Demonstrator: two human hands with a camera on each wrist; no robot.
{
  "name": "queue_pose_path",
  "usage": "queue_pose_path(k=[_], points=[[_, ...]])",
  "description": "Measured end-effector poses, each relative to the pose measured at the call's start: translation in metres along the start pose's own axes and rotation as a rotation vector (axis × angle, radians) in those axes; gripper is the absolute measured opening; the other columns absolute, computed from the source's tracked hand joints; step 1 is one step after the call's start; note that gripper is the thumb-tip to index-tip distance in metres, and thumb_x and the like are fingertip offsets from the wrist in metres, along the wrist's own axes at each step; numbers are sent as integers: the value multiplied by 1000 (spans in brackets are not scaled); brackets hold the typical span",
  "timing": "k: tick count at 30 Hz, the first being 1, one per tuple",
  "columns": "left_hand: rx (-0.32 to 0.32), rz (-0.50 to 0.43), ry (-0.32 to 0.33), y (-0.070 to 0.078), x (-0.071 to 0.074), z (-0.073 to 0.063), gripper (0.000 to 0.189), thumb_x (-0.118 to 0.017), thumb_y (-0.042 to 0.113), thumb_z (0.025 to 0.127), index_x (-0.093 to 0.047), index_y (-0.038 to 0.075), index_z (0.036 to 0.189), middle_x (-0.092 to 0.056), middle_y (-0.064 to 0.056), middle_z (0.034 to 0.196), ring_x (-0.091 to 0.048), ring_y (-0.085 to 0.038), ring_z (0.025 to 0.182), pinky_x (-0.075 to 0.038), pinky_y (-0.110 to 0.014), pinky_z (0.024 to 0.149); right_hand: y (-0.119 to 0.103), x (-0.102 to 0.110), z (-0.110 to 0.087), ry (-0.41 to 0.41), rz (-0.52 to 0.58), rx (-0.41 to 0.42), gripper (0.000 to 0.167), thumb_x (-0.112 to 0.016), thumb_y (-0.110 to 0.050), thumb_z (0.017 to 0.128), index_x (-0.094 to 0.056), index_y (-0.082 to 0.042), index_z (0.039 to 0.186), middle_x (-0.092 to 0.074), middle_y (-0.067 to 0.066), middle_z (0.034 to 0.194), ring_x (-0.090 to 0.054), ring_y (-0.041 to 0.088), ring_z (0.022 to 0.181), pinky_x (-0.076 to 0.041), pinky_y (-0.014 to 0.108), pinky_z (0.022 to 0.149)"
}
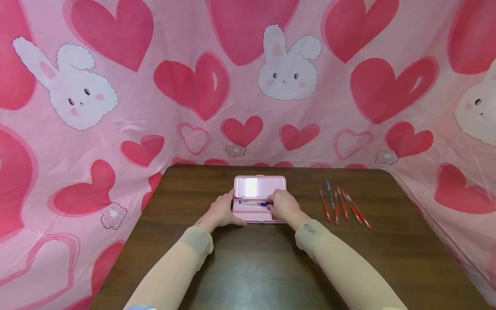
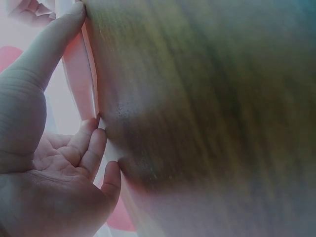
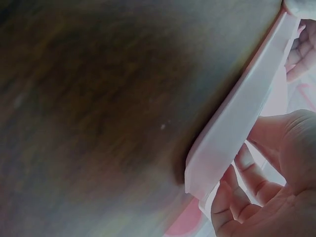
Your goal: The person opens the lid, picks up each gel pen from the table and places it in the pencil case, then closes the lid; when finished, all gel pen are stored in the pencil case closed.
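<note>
A pink pencil case [image 1: 252, 217] lies on the table with its lid [image 1: 267, 187] raised at the back. My left hand [image 1: 223, 211] holds the case by its left side, thumb along the front edge and fingers at the side. Inside the back of the case lies a clear pen with a blue cap [image 1: 265, 204], roughly level. At the pen's right end, my right hand [image 1: 284, 206] pinches it over the case; the fingertips are partly hidden. In the right wrist view, the case's front wall [image 3: 232, 123] stands beside that hand's thumb and curled fingers.
Right of the case, several red pens [image 1: 344, 206] and a blue pen [image 1: 329, 193] lie loosely side by side on the dark wooden table [image 1: 252, 267]. A pink cloth [image 1: 248, 99] with hearts and rabbits hangs behind and around the table.
</note>
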State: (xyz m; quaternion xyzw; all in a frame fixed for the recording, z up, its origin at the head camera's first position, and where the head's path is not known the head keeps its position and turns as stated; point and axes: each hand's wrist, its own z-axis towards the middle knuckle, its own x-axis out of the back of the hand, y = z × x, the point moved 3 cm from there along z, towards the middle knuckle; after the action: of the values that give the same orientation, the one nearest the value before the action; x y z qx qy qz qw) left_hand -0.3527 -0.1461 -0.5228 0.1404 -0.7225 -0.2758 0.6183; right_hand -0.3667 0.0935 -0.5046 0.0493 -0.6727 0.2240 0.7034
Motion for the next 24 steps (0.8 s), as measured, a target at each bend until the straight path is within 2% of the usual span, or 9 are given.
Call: queue_pose_path(k=[7, 11, 16, 24], points=[[-12, 17, 5, -2, -1, 1, 137, -105, 54, 66, -30, 13, 173, -57, -19, 162, -51, -42, 151, -38, -68, 128, 1, 8, -4, 51, 60, 9, 19, -81, -25, 98, -85, -13, 112, -73, 10, 100, -70, 32, 97, -62, 50, 97], [2, 14, 1, -4, -2, 1, 137, -105, 53, 66, -29, 13, 174, -55, -18, 164, -50, -41, 153, -37, -68, 129, 9, 16, -7, 77, 87, -18, 26, -76, -28, 102, -81, -10, 121, -74, 12, 107, -70, 33, 102, -62, 52, 98], [13, -4, -8, -4, -1, 0, 137, -105, 51, 67, -27, 15, 174, -54, -18, 165, -47, -41, 155, -35, -69, 130, 31, 25, -10, 123, 115, -65, 40, -73, -32, 104, -72, -6, 134, -73, 18, 118, -70, 36, 108, -61, 56, 104], [-10, 9, 2, -2, 0, 0, 138, -105, 52, 65, -29, 14, 174, -56, -18, 163, -50, -42, 153, -37, -70, 128, 76, 42, -30, 237, 127, -115, 47, -73, -29, 102, -67, -1, 139, -73, 21, 117, -71, 41, 107, -60, 61, 96]])
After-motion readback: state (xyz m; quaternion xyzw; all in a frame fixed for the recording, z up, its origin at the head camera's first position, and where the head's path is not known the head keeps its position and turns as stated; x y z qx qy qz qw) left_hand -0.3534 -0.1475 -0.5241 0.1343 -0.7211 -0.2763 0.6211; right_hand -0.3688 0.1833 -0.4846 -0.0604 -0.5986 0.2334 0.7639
